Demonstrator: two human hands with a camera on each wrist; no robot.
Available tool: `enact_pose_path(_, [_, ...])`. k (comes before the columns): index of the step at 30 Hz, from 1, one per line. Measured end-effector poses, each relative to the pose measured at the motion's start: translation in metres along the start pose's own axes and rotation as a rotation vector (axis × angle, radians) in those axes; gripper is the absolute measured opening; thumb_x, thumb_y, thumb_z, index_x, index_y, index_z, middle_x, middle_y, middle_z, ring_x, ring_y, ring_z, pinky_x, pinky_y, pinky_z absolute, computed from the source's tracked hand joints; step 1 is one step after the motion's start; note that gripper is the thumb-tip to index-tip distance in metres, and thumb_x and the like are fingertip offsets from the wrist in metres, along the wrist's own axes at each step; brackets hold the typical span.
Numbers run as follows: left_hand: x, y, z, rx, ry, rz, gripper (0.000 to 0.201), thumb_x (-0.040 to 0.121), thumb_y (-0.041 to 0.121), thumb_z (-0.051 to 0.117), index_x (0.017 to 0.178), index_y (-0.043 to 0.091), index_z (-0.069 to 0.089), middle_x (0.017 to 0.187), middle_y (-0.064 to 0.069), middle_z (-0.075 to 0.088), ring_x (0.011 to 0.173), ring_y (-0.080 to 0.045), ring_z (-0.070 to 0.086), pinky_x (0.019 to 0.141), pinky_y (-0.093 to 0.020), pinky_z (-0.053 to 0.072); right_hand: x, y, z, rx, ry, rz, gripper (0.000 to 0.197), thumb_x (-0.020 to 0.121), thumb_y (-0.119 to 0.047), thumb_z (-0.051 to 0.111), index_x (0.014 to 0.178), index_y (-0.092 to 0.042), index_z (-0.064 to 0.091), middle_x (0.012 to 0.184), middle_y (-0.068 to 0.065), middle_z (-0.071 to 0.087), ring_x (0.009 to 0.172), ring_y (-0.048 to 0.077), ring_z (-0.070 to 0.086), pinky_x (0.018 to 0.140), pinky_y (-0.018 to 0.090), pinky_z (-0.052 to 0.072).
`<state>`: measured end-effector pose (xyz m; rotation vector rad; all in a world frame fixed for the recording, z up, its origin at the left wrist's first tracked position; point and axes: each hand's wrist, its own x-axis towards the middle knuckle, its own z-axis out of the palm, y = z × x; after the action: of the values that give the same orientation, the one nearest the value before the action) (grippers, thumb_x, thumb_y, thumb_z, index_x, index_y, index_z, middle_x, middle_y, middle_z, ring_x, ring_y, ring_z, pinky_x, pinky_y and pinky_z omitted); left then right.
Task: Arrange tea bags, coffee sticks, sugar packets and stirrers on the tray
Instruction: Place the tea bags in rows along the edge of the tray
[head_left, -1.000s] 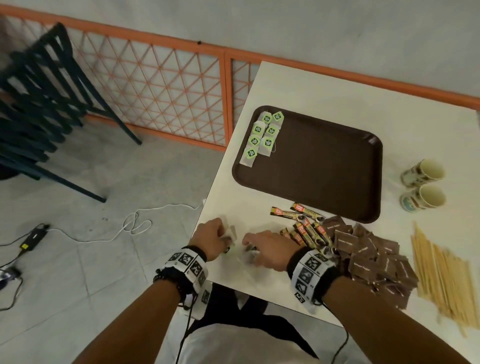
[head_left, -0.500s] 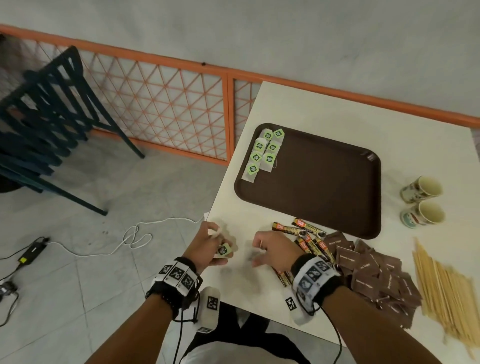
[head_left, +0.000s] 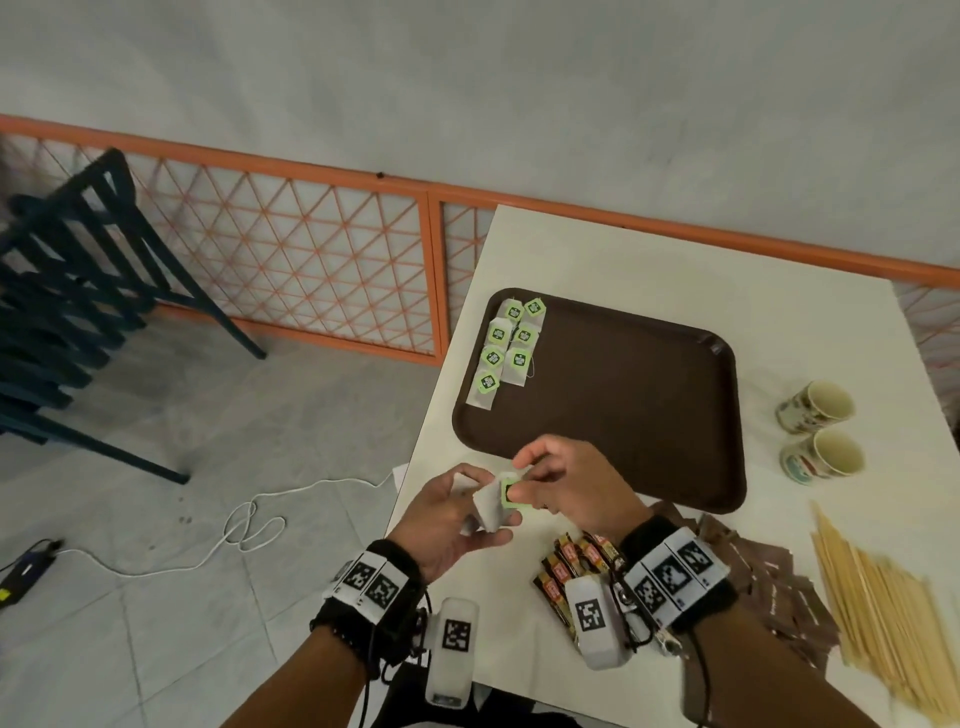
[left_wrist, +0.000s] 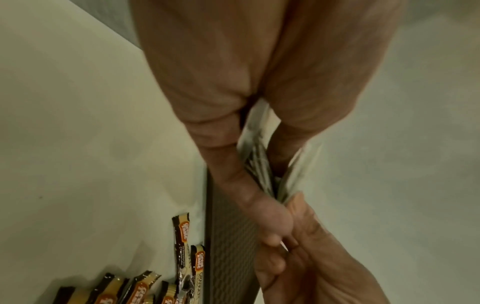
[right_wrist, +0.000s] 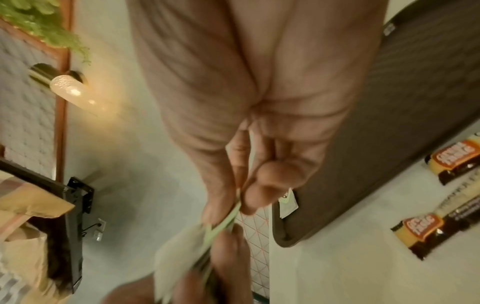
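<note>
My left hand (head_left: 457, 514) grips a small stack of white tea bags (head_left: 491, 512) just above the table's near left edge. My right hand (head_left: 561, 488) pinches the green tag (head_left: 511, 491) of the top bag in that stack. In the left wrist view the tea bags (left_wrist: 262, 164) sit between thumb and fingers. The right wrist view shows the tag (right_wrist: 226, 218) edge-on between my fingertips. The brown tray (head_left: 623, 395) lies beyond my hands, with several tea bags (head_left: 506, 348) in two rows at its far left corner.
Coffee sticks (head_left: 571, 564) lie under my right wrist, brown sugar packets (head_left: 769, 582) to their right, wooden stirrers (head_left: 883, 603) at the table's right. Two paper cups (head_left: 818, 431) lie on their sides right of the tray. Off the table's left edge are floor, a cable and stacked chairs (head_left: 67, 312).
Both hands have lifted off the table and moved toward the tray. The left hand has gathered tea bags, and the right hand has come over to pinch the top bag's tag.
</note>
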<state>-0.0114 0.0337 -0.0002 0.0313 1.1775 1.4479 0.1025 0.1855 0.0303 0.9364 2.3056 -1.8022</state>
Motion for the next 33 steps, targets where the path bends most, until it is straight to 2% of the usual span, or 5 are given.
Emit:
enact_pose_path(7, [0.016, 0.006, 0.011, 0.114, 0.174, 0.162, 0.027, 0.092, -0.009, 0.054, 0.114, 0.007, 0.057, 0.114, -0.022, 0.066, 0.09, -0.029, 0.071, 0.071, -0.042, 0.06, 0.011, 0.003, 0.008, 0.066, 0.158, 0.06, 0.016, 0.083, -0.021, 0.077, 0.094, -0.013, 0.069, 0.079, 0.007, 0.074, 0.064, 0.012, 0.064, 0.063, 0.026, 0.054])
enact_pose_path(16, [0.032, 0.029, -0.01, -0.023, 0.167, 0.029, 0.02, 0.101, 0.013, 0.048, 0.112, 0.004, 0.062, 0.106, -0.021, 0.069, 0.091, -0.031, 0.071, 0.074, -0.044, 0.061, 0.032, -0.007, -0.021, 0.622, 0.16, 0.174, 0.01, 0.095, -0.01, 0.061, 0.102, -0.003, 0.06, 0.085, 0.012, 0.069, 0.077, 0.021, 0.068, 0.069, 0.03, 0.055])
enact_pose_path(21, [0.047, 0.043, -0.017, -0.005, 0.142, -0.031, 0.029, 0.098, 0.029, 0.055, 0.111, 0.006, 0.068, 0.101, -0.018, 0.068, 0.088, -0.026, 0.066, 0.077, -0.044, 0.059, 0.054, -0.012, -0.007, 0.429, 0.108, 0.147, 0.015, 0.09, -0.009, 0.067, 0.103, -0.002, 0.063, 0.08, 0.006, 0.069, 0.065, 0.014, 0.059, 0.061, 0.027, 0.046])
enact_pose_path(30, [0.075, 0.047, -0.028, 0.115, 0.222, -0.011, 0.016, 0.091, 0.014, 0.067, 0.105, 0.008, 0.066, 0.101, -0.023, 0.069, 0.084, -0.028, 0.068, 0.071, -0.039, 0.06, 0.084, -0.003, 0.03, 0.389, 0.321, 0.237, 0.008, 0.088, -0.021, 0.072, 0.09, -0.013, 0.075, 0.07, 0.001, 0.069, 0.062, 0.008, 0.057, 0.057, 0.021, 0.046])
enact_pose_path(33, [0.08, 0.048, -0.03, 0.135, 0.186, -0.019, 0.015, 0.089, 0.01, 0.067, 0.104, 0.008, 0.066, 0.101, -0.022, 0.069, 0.087, -0.03, 0.071, 0.07, -0.039, 0.06, 0.094, -0.004, 0.025, 0.406, 0.358, 0.262, 0.01, 0.089, -0.023, 0.07, 0.091, -0.015, 0.075, 0.077, 0.009, 0.071, 0.066, 0.012, 0.059, 0.061, 0.024, 0.049])
